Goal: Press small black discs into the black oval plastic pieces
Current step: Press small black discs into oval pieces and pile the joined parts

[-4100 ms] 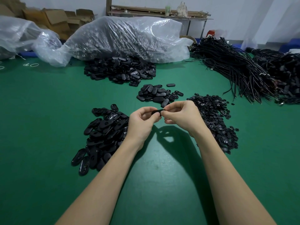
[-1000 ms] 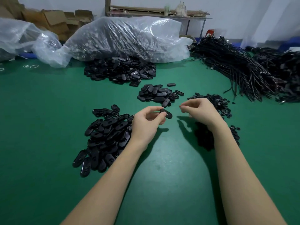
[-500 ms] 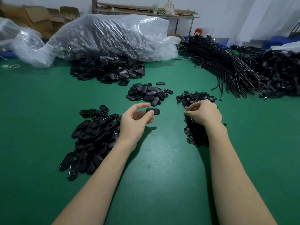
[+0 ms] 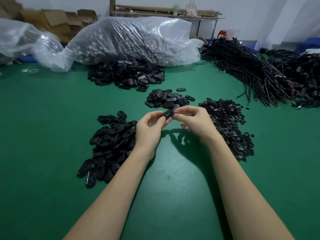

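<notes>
Oval piece (image 4: 167, 114): black, small hole, btwn fingertips

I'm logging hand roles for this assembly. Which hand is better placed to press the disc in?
Probably the right hand: its fingertips meet the oval piece from the disc pile side, while the left hand steadies it.

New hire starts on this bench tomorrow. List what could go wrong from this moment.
1. The oval piece is pinched only at its ends between the left hand and right hand, above the table; a hard press might flick it away.
2. If dropped, it could land in the unfinished ovals pile or the disc pile and get mixed in.
</notes>
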